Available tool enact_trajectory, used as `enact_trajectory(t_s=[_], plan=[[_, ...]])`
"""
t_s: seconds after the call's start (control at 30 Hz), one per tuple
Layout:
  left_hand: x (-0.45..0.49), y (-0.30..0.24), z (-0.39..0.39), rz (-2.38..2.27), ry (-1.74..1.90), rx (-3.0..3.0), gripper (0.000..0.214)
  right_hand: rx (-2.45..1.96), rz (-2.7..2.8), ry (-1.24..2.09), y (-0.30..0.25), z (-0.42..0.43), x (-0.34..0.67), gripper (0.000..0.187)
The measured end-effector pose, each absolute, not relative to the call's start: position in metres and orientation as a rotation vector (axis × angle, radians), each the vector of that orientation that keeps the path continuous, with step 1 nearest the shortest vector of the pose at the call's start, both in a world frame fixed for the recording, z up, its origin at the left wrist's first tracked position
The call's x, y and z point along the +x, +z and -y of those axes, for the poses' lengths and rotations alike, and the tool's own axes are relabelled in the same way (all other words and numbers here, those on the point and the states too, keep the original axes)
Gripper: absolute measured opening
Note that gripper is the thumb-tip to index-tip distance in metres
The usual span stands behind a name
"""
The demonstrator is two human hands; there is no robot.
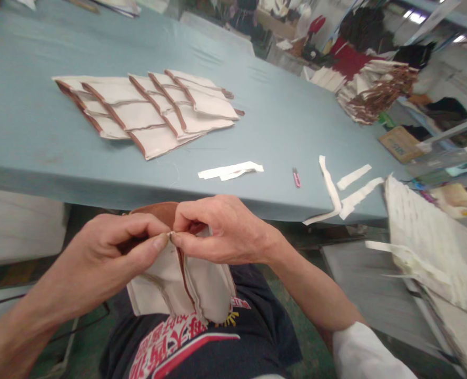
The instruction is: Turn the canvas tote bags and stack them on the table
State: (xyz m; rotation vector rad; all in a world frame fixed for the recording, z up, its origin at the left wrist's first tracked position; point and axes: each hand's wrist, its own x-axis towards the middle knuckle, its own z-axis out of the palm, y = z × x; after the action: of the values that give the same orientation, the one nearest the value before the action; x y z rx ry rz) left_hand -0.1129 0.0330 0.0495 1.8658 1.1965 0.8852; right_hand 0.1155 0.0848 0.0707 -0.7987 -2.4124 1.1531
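Between my hands, over my lap, hangs a cream fabric piece [213,281] with a brown-bound seam down its middle, perhaps a pouch or bag turned inside out. My left hand [126,242] pinches its top edge between thumb and forefinger. Right beside it, my right hand [221,229] pinches the same edge, the fingertips of both hands nearly touching at the seam. A brown leather-like part [160,213] shows behind my fingers; how it joins the fabric is hidden.
On the blue-green table [272,126] lie overlapping cream pieces with brown edging [146,110]. Nearer are white strips [231,171], a small pink thread snipper [296,178] and more strips [330,184]. A bundle of fabric [375,89] sits at the far right. Stacked cream cloth [434,252] stands right.
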Motion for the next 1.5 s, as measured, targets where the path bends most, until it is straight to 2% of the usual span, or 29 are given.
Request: enact_trajectory(t_s=[0.23, 0.47, 0.7, 0.93, 1.03, 1.13, 1.33, 1.5], plan=[[-0.109, 0.052, -0.033, -1.287, 0.892, 1.759, 0.034, -0.910, 2.527, 0.816, 0.073, -0.073, 0.108, 0.018], [-0.099, 0.053, -0.022, -1.437, 1.043, 1.829, 0.027, -0.905, 2.503, 0.802, 0.062, -0.073, 0.113, 0.017], [-0.095, 0.045, -0.019, -1.413, 1.169, 1.804, 0.023, -0.862, 2.375, 0.972, 0.060, -0.073, 0.113, 0.015], [-0.099, 0.044, -0.017, -1.424, 1.127, 1.826, 0.022, -0.768, 2.256, 1.166, 0.052, -0.077, 0.117, 0.016], [-0.099, 0.048, -0.016, -1.439, 1.128, 1.840, 0.024, -0.749, 2.190, 1.192, 0.052, -0.076, 0.117, 0.007], [-0.097, 0.050, -0.015, -1.453, 1.121, 1.853, 0.024, -0.782, 2.140, 1.063, 0.057, -0.073, 0.115, 0.007], [-0.093, 0.053, -0.016, -1.409, 1.161, 1.820, 0.022, -0.810, 2.176, 0.579, 0.054, -0.061, 0.113, 0.006], [-0.089, 0.058, -0.020, -1.378, 1.186, 1.817, 0.024, -0.794, 2.087, 0.428, 0.045, -0.051, 0.105, 0.012]])
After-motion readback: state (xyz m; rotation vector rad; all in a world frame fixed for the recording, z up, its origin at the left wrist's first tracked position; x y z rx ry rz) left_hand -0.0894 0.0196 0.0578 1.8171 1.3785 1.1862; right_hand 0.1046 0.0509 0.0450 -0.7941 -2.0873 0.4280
